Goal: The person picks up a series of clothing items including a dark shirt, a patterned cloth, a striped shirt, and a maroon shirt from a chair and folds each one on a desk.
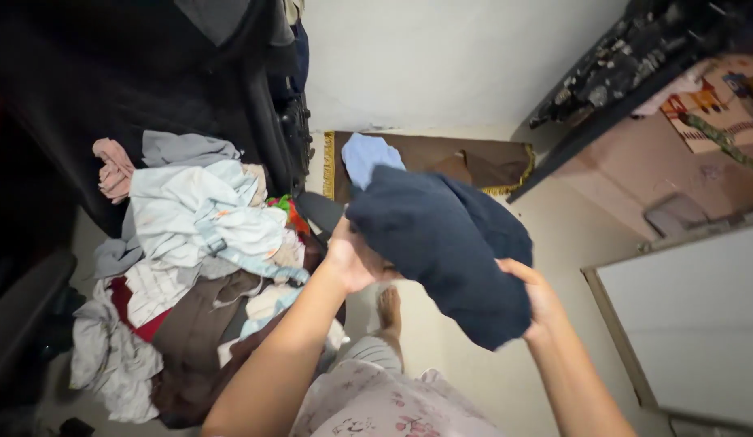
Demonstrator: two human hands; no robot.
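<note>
Risk: my guess is the dark blue garment (449,243) could slide off on the right side. It's bunched thick and hanging loose at its lower end, and only fingertips seem to have it there. It could also unfold out of shape if the two hands pull apart.
Other risk: the heap at 9 o'clock looks piled high and loose, so a bump from the left arm might tip bits off it.
Floral clothes: at 6 o'clock, nearest the camera, pale floral fabric (376,405) on the person, with a bare foot (388,311) just beyond it on the floor (473,356).
Left hand: left hand (352,259) is closed on the garment's left edge, palm against the cloth, fingers tucked behind so I can't see how they wrap.
Right hand: right hand (538,295) is at about 4 o'clock of the garment, fingers curled shut on its lower right corner.
Garment: held up in the air between both hands, dead centre, above the floor, not touching the heap.
Heap: clothes pile (190,275) at 9 o'clock, pale blue, white, brown and red stuff mixed up, just beside the left arm.
Mat: brown mat (473,162) with a yellow fringe at 12 o'clock, by the wall, with a light blue cloth (368,154) lying on its left end.
Board: pale framed board (692,324) at 3 o'clock, well apart from the hands.
</note>
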